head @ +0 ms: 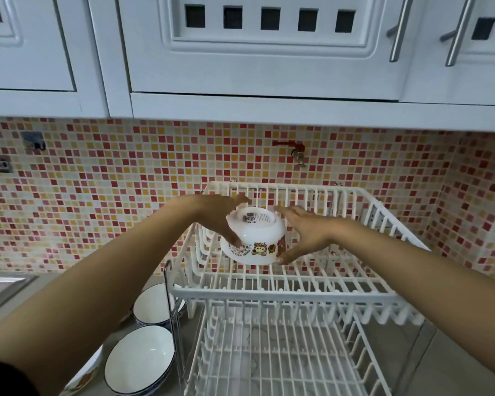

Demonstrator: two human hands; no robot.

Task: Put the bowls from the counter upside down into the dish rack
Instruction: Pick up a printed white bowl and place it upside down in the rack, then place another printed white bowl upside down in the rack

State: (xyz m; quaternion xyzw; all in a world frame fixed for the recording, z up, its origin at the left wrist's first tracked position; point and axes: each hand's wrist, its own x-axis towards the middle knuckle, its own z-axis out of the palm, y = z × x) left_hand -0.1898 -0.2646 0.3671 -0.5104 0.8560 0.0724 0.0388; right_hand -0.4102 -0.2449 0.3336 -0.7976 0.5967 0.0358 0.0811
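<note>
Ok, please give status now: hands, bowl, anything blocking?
Left hand and right hand on cartoon bowl, upside down over dish rack top tier. Nothing blocking.

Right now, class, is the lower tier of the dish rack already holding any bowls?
No: the lower tier shows only bare white wires, while the cartoon bowl is held upside down over the upper tier.

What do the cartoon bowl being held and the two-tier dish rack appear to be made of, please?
The cartoon bowl looks like glossy white melamine or glazed ceramic; its smooth sheen and printed decals fit either. The dish rack appears to be white plastic or plastic-coated wire, judging by its thick, rounded, matte bars.
</note>
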